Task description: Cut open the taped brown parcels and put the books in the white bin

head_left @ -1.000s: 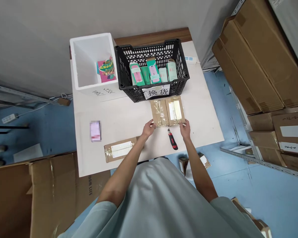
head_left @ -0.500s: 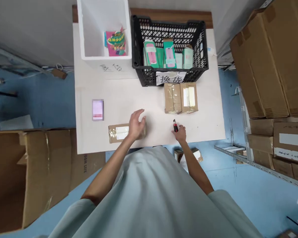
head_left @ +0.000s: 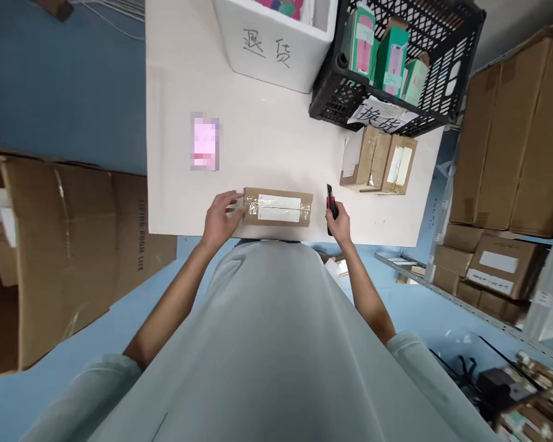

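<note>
Since the earlier frame, the long taped box (head_left: 279, 207) has slid right along the bench (head_left: 276, 138), and our left hand (head_left: 219, 216) sits at its left end, fingers apart. Our right hand (head_left: 340, 223) has its fingers clamped on the box cutter (head_left: 330, 197); we should brace the box and keep fingers clear of the cutter's path. Green cartons (head_left: 391, 58) sit in the black crate (head_left: 332, 98), a pink packet (head_left: 288, 8) in the white foam bin (head_left: 271, 55).
</note>
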